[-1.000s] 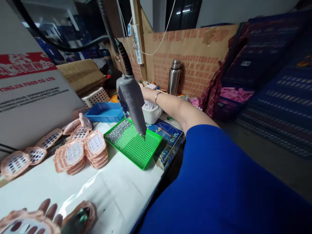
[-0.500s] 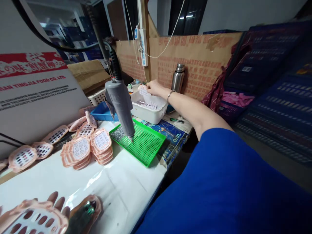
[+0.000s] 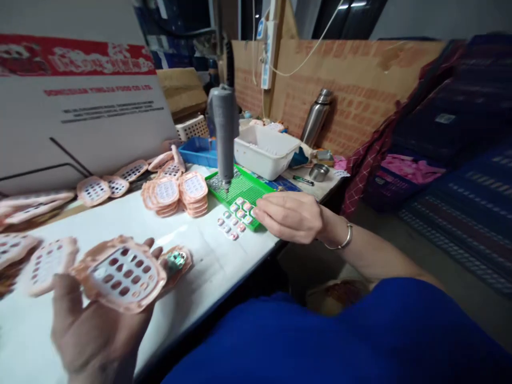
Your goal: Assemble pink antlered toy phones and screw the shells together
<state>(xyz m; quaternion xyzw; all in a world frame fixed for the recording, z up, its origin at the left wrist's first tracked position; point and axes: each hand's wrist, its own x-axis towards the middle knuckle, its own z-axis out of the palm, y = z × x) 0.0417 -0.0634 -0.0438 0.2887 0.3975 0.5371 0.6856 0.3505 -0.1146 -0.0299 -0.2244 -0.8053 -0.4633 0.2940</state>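
Slanting lengthwise, the button sheet [image 3: 234, 220] points lower left.

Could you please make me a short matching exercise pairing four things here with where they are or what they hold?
1. Left hand
2. Right hand
3. Steel bottle
4. Perforated tray

A. Below the grey tool's tip
B. Holding a pink shell
C. In front of printed cardboard
D. Holding a button sheet

Pairs: 1-B, 2-D, 3-C, 4-A.

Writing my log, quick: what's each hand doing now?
Left hand: open, palm up, pink perforated shell resting on it.
Right hand: closed, fingers pinching a button sheet.
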